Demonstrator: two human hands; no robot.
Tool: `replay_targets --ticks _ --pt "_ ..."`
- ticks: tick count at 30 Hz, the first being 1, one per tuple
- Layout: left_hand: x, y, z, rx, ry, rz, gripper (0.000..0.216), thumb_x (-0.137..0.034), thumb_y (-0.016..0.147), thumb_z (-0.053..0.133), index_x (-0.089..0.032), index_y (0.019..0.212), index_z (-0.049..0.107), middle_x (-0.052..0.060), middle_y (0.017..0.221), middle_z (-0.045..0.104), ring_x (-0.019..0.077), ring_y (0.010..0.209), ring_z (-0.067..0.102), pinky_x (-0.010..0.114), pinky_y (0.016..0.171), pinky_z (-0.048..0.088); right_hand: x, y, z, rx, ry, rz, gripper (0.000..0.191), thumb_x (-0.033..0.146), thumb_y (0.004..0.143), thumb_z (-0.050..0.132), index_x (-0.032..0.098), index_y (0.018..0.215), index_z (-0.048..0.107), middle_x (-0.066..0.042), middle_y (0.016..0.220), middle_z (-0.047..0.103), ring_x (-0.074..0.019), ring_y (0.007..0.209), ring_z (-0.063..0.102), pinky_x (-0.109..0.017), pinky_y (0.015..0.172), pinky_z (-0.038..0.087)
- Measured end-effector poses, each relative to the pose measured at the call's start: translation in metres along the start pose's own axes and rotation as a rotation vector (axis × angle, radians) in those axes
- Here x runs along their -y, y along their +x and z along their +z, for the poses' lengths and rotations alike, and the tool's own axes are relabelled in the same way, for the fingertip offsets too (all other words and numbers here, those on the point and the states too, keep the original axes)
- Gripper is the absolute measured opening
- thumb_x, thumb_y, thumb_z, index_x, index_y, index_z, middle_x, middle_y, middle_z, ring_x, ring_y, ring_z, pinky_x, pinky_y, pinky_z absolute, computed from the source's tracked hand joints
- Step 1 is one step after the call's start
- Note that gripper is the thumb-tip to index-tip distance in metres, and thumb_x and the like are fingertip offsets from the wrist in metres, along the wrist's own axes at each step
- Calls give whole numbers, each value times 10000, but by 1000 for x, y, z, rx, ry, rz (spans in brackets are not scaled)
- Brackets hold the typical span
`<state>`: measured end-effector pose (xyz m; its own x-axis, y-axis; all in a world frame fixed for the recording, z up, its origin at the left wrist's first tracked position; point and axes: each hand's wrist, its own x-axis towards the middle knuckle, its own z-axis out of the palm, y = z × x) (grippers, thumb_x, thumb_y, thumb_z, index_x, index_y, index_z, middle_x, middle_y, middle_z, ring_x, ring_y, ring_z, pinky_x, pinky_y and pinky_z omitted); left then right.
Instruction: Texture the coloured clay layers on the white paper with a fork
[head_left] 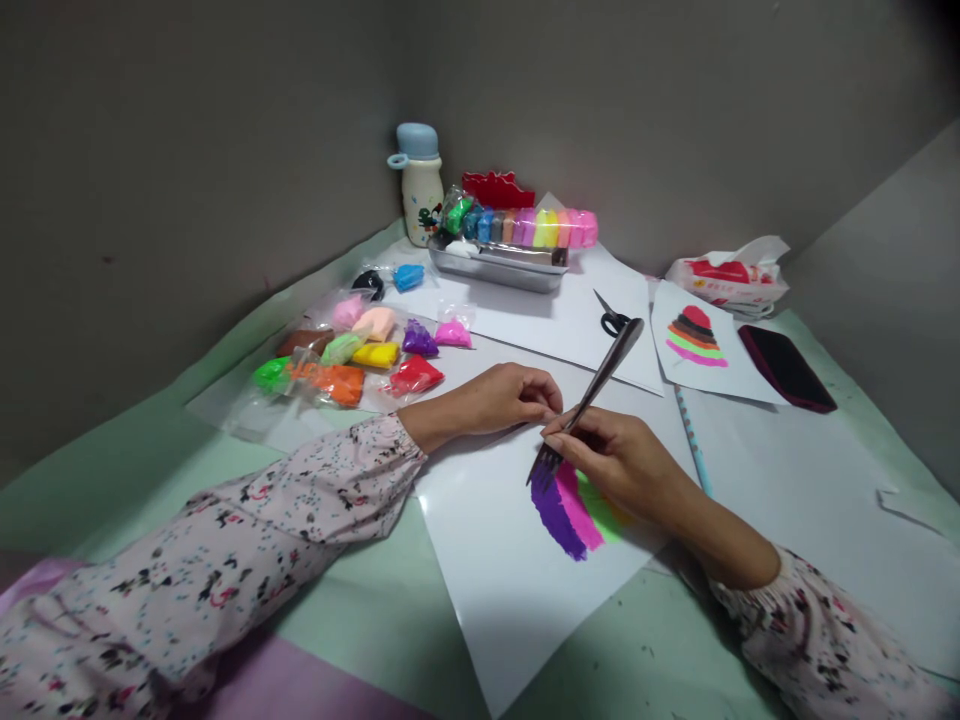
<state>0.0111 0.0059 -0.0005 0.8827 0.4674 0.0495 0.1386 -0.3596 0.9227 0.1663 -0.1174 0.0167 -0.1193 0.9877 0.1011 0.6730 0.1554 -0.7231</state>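
Observation:
My right hand (619, 458) is closed around a metal fork (592, 395), with the tines pressed onto a purple clay band (556, 512) on a white paper sheet (495, 560). Pink (579, 505) and green (604, 512) clay bands lie beside the purple one, partly under my right hand. My left hand (499, 397) rests on the paper just left of the fork, its fingers curled and touching the sheet near the tines.
Several small bags of coloured clay (352, 350) lie at the left. A metal tray (499, 262) with a row of clay pieces, a bottle (420, 195), scissors (611, 318), a finished striped clay picture (696, 335), a dark case (786, 368), a tissue pack (731, 275) and a pencil (691, 440) lie farther back.

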Motion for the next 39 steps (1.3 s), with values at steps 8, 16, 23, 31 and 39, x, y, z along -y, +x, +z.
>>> replay_targets --ticks 8,16,23,31,39 --pt "1 0 -1 17 -5 12 182 -157 759 562 -146 914 656 33 807 684 124 723 589 248 669 430 0 2 -4 -73 0 52 181 299 859 563 194 918 698 -4 702 668 -143 610 574 -267 581 438" --pt "4 0 0 8 14 3 170 -173 762 570 -151 910 650 21 792 682 119 712 588 233 647 422 1 -2 -1 6 66 62 188 305 860 561 181 916 692 -33 786 705 -160 676 618 -285 632 475" --pt "2 1 0 10 16 -18 165 -165 761 572 -145 906 645 16 786 674 114 708 589 228 648 425 1 -1 1 24 35 8 149 241 856 557 193 905 690 -21 777 699 -153 670 615 -273 624 465" --pt "2 0 2 4 -11 -16 172 -118 754 560 -148 899 647 18 788 678 108 701 585 226 648 427 0 1 2 -18 9 13 177 288 869 555 181 903 691 -35 790 700 -160 678 609 -283 626 460" --pt "2 0 1 4 6 -10 166 -155 777 573 -147 920 657 32 809 689 121 729 600 240 667 432 -2 1 0 -110 36 36 193 297 853 573 190 949 703 -30 787 706 -156 676 614 -270 615 461"
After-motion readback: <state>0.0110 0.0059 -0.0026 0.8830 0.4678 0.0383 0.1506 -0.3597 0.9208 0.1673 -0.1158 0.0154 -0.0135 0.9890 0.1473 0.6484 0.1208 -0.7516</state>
